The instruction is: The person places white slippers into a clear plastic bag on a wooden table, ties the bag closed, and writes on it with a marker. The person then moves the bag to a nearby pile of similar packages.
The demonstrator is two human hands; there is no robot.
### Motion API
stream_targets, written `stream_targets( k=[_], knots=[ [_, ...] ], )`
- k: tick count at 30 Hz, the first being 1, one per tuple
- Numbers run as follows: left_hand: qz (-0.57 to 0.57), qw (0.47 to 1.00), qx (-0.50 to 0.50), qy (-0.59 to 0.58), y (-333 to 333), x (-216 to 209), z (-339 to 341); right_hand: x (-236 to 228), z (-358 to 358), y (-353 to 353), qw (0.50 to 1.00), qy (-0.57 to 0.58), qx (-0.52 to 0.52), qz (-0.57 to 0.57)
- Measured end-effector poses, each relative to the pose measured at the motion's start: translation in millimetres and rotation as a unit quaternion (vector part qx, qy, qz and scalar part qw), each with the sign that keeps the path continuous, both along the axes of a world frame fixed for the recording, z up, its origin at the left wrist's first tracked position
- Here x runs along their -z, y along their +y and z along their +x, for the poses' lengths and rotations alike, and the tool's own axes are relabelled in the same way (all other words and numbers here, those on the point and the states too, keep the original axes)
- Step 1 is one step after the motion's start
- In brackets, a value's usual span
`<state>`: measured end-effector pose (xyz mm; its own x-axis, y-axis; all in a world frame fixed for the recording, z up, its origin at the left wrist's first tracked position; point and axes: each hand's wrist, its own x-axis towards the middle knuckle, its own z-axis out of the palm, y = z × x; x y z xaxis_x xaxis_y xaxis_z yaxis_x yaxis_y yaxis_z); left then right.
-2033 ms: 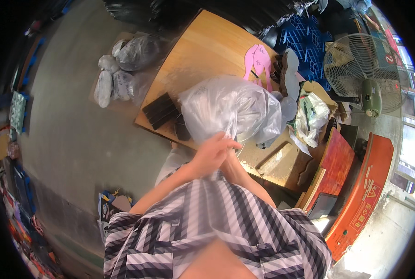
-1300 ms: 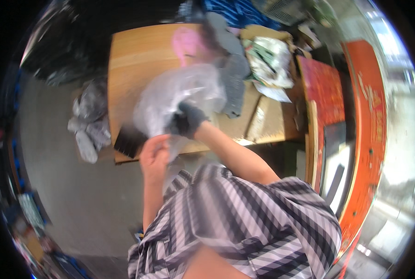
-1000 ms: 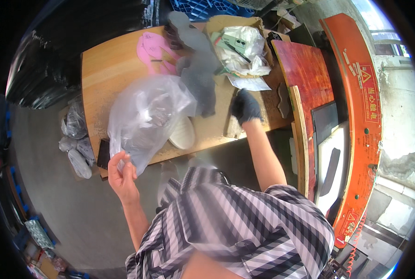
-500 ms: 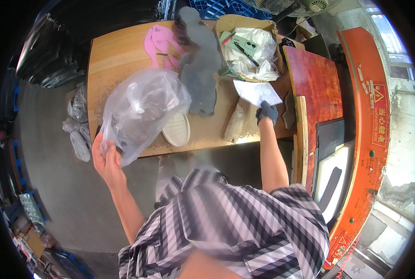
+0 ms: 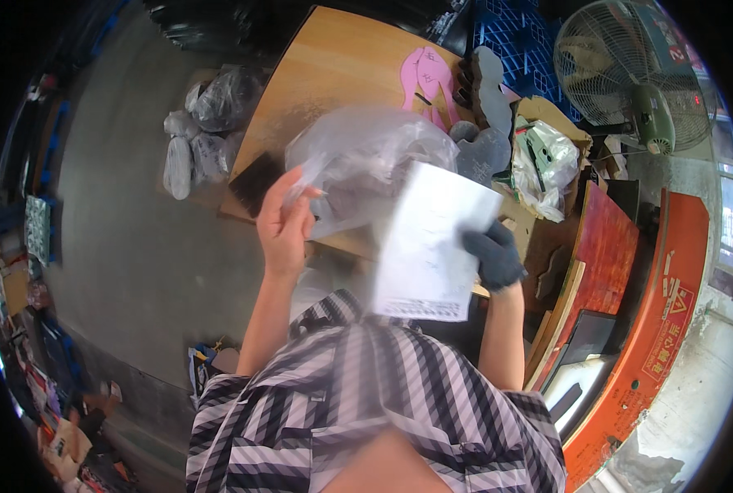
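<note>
My bare left hand pinches the edge of a large clear plastic bag, which bulges over the near part of the wooden table. What lies inside the bag is hard to make out. My right hand, in a dark grey glove, grips the right side of a white sheet of paper with faint marks on it. The paper is held up before my chest, in front of part of the bag. Beyond the bag, pink cut-out pieces and dark grey flat pieces lie on the table.
An open cardboard box with plastic wrapping stands at the table's right, near a large fan. Red-brown boards and an orange panel flank my right side. Filled plastic bags sit left of the wooden table.
My right hand has brought the paper from beside the box to in front of my chest. My left hand still holds the bag. The view has turned leftward.
</note>
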<state>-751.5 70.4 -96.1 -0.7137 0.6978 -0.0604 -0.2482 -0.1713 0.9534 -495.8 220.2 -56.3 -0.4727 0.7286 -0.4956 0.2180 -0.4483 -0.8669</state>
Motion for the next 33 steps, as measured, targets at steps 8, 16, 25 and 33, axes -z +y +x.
stream_targets(
  k=[8,16,25,33],
  knots=[
    [-0.016,0.975,0.146,0.167,-0.9,5.2,-22.7,33.7,-110.4,6.1,0.987,0.029,0.041,-0.155],
    [0.018,0.993,0.082,0.085,0.0,4.2,-25.2,41.0,-138.9,-0.9,0.992,-0.126,0.03,0.007],
    [0.041,0.94,0.195,0.277,-7.4,17.7,-40.5,44.7,-121.7,-12.9,0.983,-0.058,0.174,-0.016],
    [-0.086,0.929,0.23,0.277,-14.2,6.2,-41.2,38.6,-112.7,-7.3,0.953,0.104,0.267,-0.096]
  ],
)
